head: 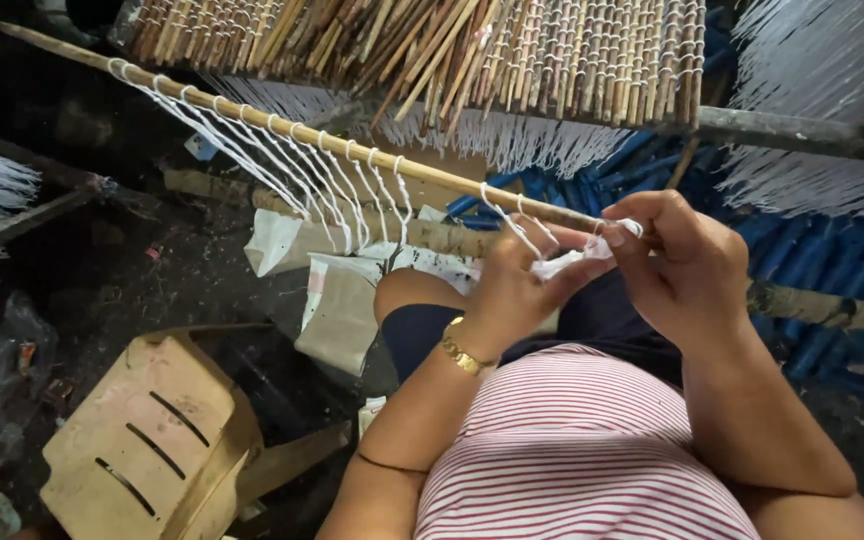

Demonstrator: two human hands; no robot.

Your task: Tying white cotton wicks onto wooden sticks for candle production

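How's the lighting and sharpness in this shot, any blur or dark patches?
Head view: even daylight on both hands, left hand and right hand, and on the stick, all fairly sharp; the floor at left sinks into shadow; white threads at top right look washed out; edges slightly soft.

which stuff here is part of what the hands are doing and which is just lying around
In use: left hand and right hand pinching white string; long thin bamboo stick carrying white loops.

Lying about: overturned beige plastic stool; white paper sacks; blue tubes.
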